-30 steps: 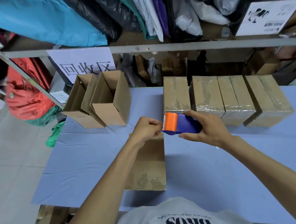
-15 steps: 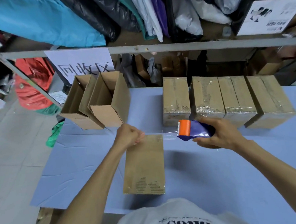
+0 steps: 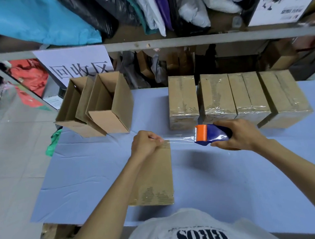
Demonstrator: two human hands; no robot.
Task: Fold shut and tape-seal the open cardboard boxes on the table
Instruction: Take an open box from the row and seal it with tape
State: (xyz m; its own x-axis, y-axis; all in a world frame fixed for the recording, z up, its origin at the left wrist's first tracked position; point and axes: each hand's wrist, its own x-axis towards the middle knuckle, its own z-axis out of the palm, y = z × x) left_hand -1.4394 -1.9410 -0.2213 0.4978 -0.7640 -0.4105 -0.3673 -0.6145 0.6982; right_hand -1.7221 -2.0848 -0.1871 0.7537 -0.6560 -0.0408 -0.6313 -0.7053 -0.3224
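Left hand (image 3: 145, 144) pinches tape (image 3: 180, 140), right hand (image 3: 240, 134) grips dispenser (image 3: 211, 134), over blue table (image 3: 230, 179) beneath cluttered shelf (image 3: 185, 41).

The near box (image 3: 156, 174) is matt brown cardboard, and the end closest to the person has a patchy sheen of clear tape. Under it the table cover (image 3: 83, 179) looks like pale blue cloth, matt and creased. Over the far end of the near box a tape strip (image 3: 180, 139) is clear, glossy film. To the right of that end the dispenser (image 3: 214, 135) is glossy blue plastic with an orange plastic head. Beyond the near box to the right, four sealed boxes (image 3: 216, 95) are cardboard under shiny, wrinkled tape. Beyond it to the left, two open boxes (image 3: 120, 103) are bare matt cardboard. Farther back, the shelf rail (image 3: 203, 39) looks like dull grey metal, and the sign (image 3: 72, 60) is matt white paper.
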